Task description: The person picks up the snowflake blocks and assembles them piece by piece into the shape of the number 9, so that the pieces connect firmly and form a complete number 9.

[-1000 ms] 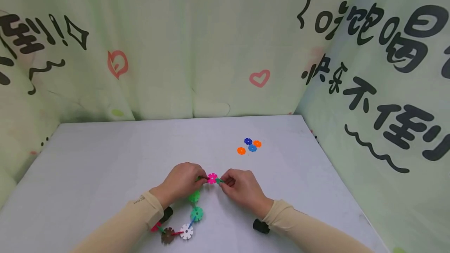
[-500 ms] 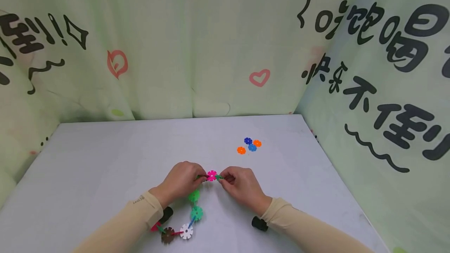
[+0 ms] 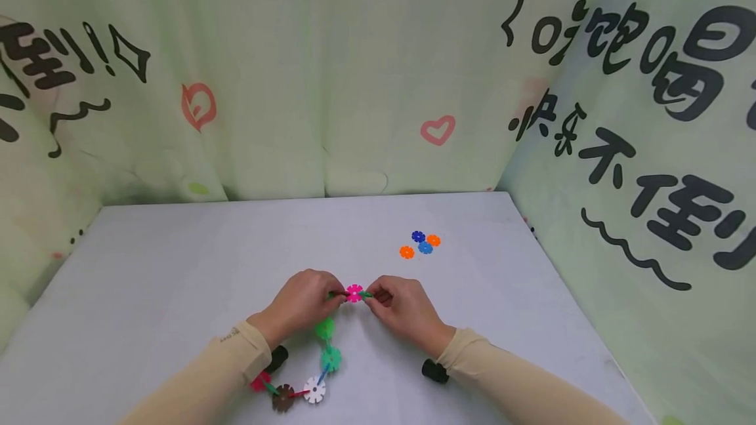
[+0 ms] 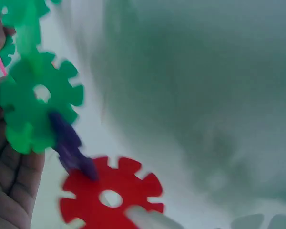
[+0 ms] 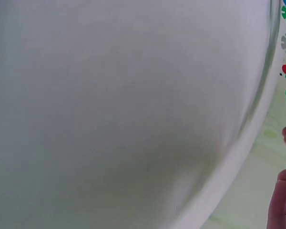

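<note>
Slotted plastic interlocking discs form a chain in the head view. My left hand (image 3: 307,295) pinches a dark brown disc (image 3: 339,293) joined to a pink disc (image 3: 354,293). On the pink disc's other side, my right hand (image 3: 404,307) pinches a green disc (image 3: 365,295) seen edge-on. Below my left hand the chain curves through a bright green disc (image 3: 325,328), a teal disc (image 3: 331,359), a white disc (image 3: 315,390) and a brown disc (image 3: 283,399). Close to the left wrist camera hang a purple disc (image 4: 70,143) and a red disc (image 4: 90,205).
Farther back on the white table (image 3: 177,267) lie loose discs: a dark blue disc (image 3: 418,236), a lighter blue disc (image 3: 425,248) and two orange ones, including a nearer orange disc (image 3: 407,252). A printed curtain (image 3: 266,84) stands behind the table and along its sides.
Both hands have risen slightly in the head view, and the right hand has shifted a little left. The pink disc has moved slightly up and left with them. The loose discs lie as before.
</note>
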A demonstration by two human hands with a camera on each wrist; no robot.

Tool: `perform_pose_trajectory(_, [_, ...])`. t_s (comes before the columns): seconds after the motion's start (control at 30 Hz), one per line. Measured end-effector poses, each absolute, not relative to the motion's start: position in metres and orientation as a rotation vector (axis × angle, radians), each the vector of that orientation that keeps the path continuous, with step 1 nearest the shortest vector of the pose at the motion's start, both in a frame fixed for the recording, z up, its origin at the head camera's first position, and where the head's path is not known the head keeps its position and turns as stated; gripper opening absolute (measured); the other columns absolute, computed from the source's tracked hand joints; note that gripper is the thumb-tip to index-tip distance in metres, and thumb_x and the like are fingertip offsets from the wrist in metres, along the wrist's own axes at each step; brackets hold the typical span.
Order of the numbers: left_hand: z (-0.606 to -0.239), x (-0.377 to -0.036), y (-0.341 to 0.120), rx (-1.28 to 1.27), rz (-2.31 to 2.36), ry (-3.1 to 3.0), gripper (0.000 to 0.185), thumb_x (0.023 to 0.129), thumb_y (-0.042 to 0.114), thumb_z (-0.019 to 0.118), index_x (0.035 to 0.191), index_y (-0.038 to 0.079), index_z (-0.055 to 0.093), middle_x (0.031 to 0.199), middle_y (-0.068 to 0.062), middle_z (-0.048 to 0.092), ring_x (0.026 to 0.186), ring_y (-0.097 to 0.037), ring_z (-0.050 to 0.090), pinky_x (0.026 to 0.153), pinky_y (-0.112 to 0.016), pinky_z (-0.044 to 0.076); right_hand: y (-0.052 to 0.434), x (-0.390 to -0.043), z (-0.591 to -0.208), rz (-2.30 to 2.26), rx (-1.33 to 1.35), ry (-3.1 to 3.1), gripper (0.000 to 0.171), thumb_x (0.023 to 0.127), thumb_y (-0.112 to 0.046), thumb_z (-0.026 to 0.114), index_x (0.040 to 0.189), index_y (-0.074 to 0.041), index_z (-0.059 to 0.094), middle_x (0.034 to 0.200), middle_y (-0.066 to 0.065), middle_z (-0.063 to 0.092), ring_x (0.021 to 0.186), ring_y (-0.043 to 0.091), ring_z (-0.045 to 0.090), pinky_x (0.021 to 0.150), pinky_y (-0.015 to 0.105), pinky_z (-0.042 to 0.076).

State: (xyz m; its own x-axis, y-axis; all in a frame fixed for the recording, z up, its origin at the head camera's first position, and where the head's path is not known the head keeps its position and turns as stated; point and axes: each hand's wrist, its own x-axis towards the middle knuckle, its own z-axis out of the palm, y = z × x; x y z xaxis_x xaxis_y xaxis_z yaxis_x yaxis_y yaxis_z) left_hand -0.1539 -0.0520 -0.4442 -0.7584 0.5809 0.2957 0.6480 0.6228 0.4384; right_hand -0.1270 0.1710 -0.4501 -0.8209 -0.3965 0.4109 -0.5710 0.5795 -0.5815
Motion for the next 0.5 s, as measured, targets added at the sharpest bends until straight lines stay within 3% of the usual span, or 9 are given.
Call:
perform_pose_trajectory(0.23, [-0.4386, -0.1528, -0.0478, -0.964, -0.747, -2.828, 0.012, 0.086, 0.022, 0.079, 0.087, 0.014, 0.069, 0.078, 0.008, 0.062, 0.064, -0.007, 0.051, 0.060, -0.025, 0.047, 0.1745, -0.1309, -0.4525, 1.138, 0.797, -2.597, 0.018, 0.081, 0.000, 0.081, 0.093, -0.009, 0.071, 0.087, -0.004, 0.070, 0.074, 0.004, 0.066, 0.069, 0.021, 0.055])
perform_pose_trajectory(0.5, [-0.4379, -0.1554, -0.0429, -0.982, -0.707, -2.932, 0.042, 0.086, 0.028, 0.080, 0.121, 0.012, 0.063, 0.088, 0.006, 0.066, 0.073, -0.009, 0.057, 0.067, -0.030, 0.050, 0.1719, -0.1306, -0.4534, 1.159, 0.770, -2.589, 0.019, 0.080, 0.000, 0.082, 0.094, -0.009, 0.071, 0.087, -0.005, 0.070, 0.075, 0.004, 0.067, 0.070, 0.021, 0.055])
